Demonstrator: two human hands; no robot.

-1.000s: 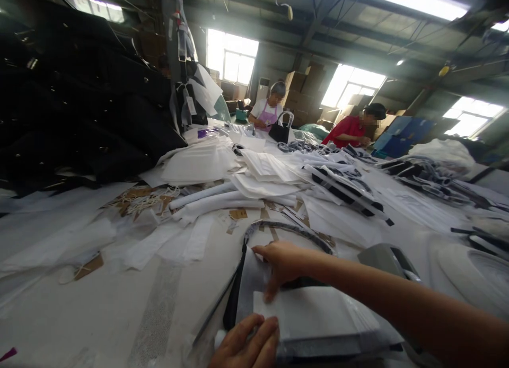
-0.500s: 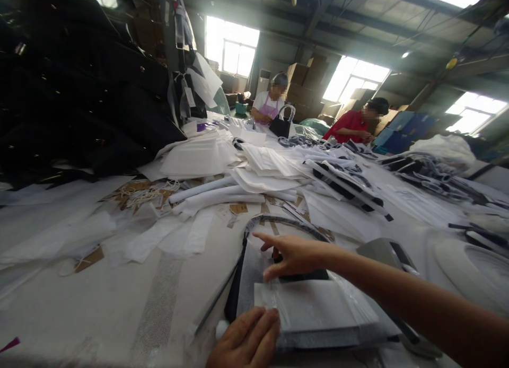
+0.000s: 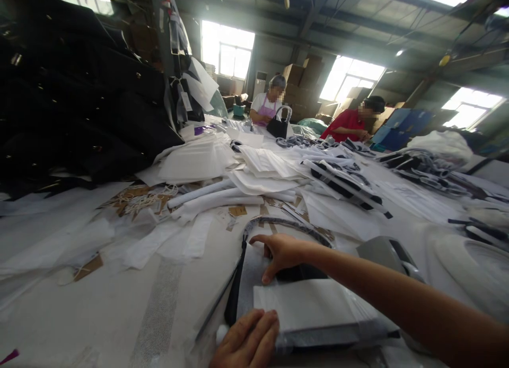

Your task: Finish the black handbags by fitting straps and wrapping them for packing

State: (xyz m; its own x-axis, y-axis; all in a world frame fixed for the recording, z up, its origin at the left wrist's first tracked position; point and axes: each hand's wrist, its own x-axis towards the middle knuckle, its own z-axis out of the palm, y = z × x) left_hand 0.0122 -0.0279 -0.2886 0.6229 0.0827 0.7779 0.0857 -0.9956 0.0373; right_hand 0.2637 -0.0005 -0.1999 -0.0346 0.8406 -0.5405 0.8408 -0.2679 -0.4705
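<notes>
A dark handbag (image 3: 233, 299) lies flat on the table below me, its looped handle (image 3: 286, 220) wrapped in clear film. Grey-white lining sheet covers part of it, and a folded white sheet (image 3: 306, 307) lies across its lower half. My left hand (image 3: 247, 339) is closed at the bag's lower left corner, fingers together and fingertips against the white sheet; its thumb is hidden. Above it, my right hand (image 3: 280, 255) reaches in from the right, open, index finger stretched toward the base of the handle and thumb apart. Its other fingers are curled and partly hidden.
A grey device (image 3: 384, 254) stands right of the bag, beside a white roll (image 3: 473, 267). White sheets (image 3: 194, 158) and strips pile up behind. Cords with brown tags (image 3: 143, 197) lie left of centre. Black bags (image 3: 79, 92) heap up at left. Two people (image 3: 265, 107) work across the table.
My right hand has moved slightly left and down, and its index finger is now more bent at the bag's upper left corner. The left hand has stayed in place.
</notes>
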